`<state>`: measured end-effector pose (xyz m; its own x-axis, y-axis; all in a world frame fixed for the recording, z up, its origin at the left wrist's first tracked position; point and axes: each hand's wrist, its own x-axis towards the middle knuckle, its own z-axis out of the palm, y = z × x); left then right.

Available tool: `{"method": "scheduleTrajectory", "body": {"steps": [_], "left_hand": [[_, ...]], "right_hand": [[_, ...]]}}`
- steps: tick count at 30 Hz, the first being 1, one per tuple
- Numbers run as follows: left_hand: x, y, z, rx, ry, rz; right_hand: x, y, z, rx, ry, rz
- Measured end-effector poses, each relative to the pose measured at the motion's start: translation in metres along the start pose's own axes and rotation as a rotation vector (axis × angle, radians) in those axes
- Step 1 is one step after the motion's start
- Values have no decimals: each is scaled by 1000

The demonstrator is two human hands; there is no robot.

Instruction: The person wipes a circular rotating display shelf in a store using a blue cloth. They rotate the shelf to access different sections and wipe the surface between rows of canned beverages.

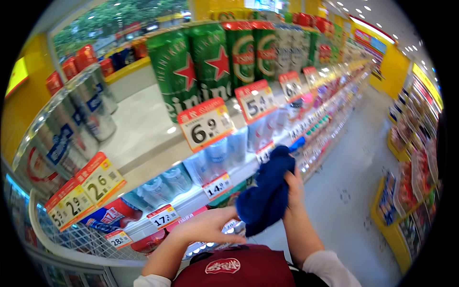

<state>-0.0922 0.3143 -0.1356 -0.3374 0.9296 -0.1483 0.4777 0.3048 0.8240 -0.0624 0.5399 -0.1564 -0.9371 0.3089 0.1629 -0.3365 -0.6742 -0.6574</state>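
Note:
A dark blue cloth point(267, 192) hangs bunched between my hands, in front of the shelf edge. My right hand point(294, 190) is closed on its upper right side. At the cloth's lower left is my left hand point(215, 224), thumb and fingers apart; its fingertips meet the cloth's edge, and whether they pinch it cannot be told. Beyond the cloth, tall green Heineken beer cans point(174, 71) stand on the white top shelf point(143, 107), with price tags point(206, 123) along its front edge.
Silver cans point(64, 143) line the shelf's curved left end behind a clear guard. Lower shelves hold clear glasses point(175, 179) and packaged goods. A wire mesh rack side point(71, 240) curves at lower left. Right of the shelving runs a grey floor aisle point(344, 193), bordered by a yellow display stand point(391, 233).

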Motion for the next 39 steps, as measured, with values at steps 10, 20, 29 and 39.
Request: {"method": "scheduleTrajectory", "body": {"steps": [10, 20, 29, 39], "left_hand": [[-28, 176, -161, 986, 1092, 471], [10, 171, -235, 879, 1035, -372], [-82, 176, -255, 970, 1036, -612], [-143, 180, -231, 918, 952, -751]], "right_hand": [[-64, 8, -143, 282, 406, 297], [-82, 41, -197, 104, 397, 635], [-85, 53, -203, -6, 286, 750], [-63, 69, -212, 19, 151, 896]]}}
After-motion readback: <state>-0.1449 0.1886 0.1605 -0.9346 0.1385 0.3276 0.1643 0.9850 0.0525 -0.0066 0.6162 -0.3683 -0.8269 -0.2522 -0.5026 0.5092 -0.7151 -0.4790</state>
